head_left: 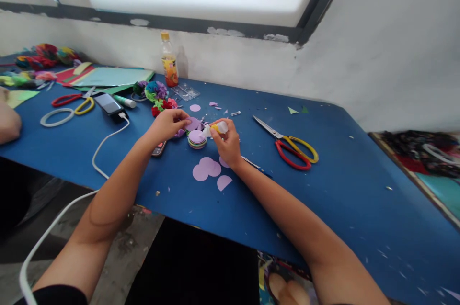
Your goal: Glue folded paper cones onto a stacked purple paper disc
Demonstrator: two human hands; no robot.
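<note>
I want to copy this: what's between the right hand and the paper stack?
The nozzle of the bottle in the right hand, pointing toward the paper stack. The head view shows it; contact is unclear.

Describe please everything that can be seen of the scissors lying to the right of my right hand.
The scissors have silvery, metal-looking blades, closed or nearly so, and two large looped handles, one red, one yellow. They lie flat on the blue table, tips toward the picture's upper left, handles toward its lower right. Only the table appears to touch them.
</note>
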